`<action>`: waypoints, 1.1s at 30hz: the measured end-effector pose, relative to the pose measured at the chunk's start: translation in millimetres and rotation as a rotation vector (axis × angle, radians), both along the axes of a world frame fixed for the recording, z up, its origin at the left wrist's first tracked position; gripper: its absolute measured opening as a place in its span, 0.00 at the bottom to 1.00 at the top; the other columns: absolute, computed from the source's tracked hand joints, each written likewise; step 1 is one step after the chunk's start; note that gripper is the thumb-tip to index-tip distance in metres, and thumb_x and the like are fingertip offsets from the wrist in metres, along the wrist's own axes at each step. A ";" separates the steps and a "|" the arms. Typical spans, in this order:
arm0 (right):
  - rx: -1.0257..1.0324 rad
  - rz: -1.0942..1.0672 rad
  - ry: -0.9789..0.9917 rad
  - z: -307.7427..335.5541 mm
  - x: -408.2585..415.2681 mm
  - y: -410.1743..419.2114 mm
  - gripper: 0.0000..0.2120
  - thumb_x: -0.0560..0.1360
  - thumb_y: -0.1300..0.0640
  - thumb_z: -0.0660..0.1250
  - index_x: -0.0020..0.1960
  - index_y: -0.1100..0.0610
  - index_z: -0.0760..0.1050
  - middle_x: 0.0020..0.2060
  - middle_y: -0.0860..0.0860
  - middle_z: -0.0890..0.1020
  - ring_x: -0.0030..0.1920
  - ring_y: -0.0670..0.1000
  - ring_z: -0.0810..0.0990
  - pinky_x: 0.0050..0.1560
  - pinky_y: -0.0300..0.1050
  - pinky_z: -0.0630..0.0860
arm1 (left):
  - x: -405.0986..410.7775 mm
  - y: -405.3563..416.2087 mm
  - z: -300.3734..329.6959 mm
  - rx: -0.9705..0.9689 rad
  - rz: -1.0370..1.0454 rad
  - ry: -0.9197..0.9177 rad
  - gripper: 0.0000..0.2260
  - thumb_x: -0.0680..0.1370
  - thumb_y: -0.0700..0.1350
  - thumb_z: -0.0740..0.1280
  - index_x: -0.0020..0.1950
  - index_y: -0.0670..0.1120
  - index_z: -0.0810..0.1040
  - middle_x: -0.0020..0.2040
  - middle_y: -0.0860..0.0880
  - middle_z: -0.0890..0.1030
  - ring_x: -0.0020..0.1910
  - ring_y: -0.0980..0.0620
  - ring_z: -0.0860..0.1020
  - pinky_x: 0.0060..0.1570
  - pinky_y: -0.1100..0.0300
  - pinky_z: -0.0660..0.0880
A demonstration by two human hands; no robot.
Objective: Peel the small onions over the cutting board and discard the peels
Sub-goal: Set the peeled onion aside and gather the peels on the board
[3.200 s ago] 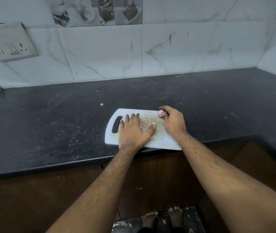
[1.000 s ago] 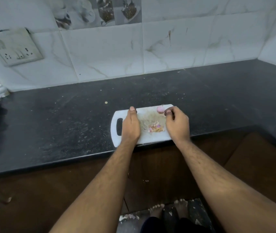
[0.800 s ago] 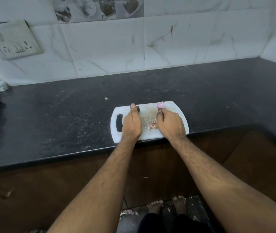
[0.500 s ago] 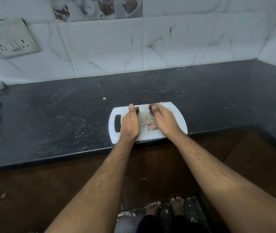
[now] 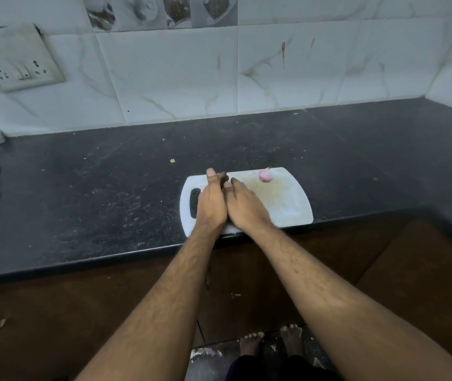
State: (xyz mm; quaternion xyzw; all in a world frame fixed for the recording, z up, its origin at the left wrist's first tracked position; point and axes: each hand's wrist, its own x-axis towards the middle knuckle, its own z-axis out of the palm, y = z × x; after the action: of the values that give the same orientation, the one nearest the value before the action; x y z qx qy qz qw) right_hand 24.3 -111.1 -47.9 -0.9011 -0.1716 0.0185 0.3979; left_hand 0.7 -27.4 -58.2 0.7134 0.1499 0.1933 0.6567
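Item: one peeled pink onion (image 5: pixel 265 176), lying loose at one o'clock on the white cutting board (image 5: pixel 288 204), which sat at the near edge of the dark surface (image 5: pixel 109 193). Left hand (image 5: pixel 212 200) and right hand (image 5: pixel 242 206) were pressed edge to edge at the board's nine o'clock, fingers curled inward, probably cupping gathered peels, though none showed between them. Recommended handling: keep both palms sealed underneath, lift together, and carry level to the bin, leaving the onion undisturbed.
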 end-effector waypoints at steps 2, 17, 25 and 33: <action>0.344 -0.047 0.096 10.1 3.7 -4.7 0.18 0.86 0.51 0.51 0.60 0.56 0.77 0.53 0.51 0.83 0.54 0.53 0.81 0.54 0.40 0.75 | -0.4 3.0 -1.3 -0.042 0.000 -0.009 0.33 0.83 0.65 0.43 0.72 0.48 0.76 0.69 0.51 0.79 0.69 0.54 0.74 0.75 0.54 0.65; 0.127 0.369 0.165 -2.5 26.1 -27.7 0.24 0.85 0.44 0.50 0.66 0.50 0.81 0.64 0.45 0.83 0.67 0.44 0.79 0.74 0.49 0.69 | 10.6 14.4 -7.6 -0.349 -0.031 -0.079 0.36 0.83 0.67 0.42 0.76 0.45 0.70 0.75 0.47 0.74 0.74 0.54 0.70 0.75 0.57 0.61; 0.233 0.117 -0.004 18.9 15.2 -76.0 0.23 0.80 0.39 0.63 0.64 0.55 0.80 0.58 0.47 0.82 0.59 0.47 0.81 0.60 0.42 0.76 | 7.2 12.0 -5.8 -0.307 -0.031 -0.098 0.38 0.80 0.69 0.43 0.74 0.44 0.72 0.71 0.47 0.77 0.71 0.53 0.73 0.75 0.56 0.63; -0.064 0.108 -0.026 3.4 -0.2 -59.7 0.31 0.68 0.51 0.82 0.67 0.57 0.78 0.40 0.47 0.81 0.39 0.42 0.77 0.41 0.31 0.70 | 4.8 10.0 -3.9 -0.274 -0.046 -0.087 0.39 0.78 0.72 0.44 0.72 0.46 0.75 0.69 0.49 0.79 0.69 0.55 0.75 0.75 0.52 0.65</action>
State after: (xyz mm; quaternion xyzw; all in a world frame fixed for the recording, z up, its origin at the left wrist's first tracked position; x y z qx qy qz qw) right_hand 24.1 -170.8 -44.5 -0.9030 -0.2243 0.0338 0.3648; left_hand 5.4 -17.4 -62.1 0.6113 0.1300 0.1866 0.7580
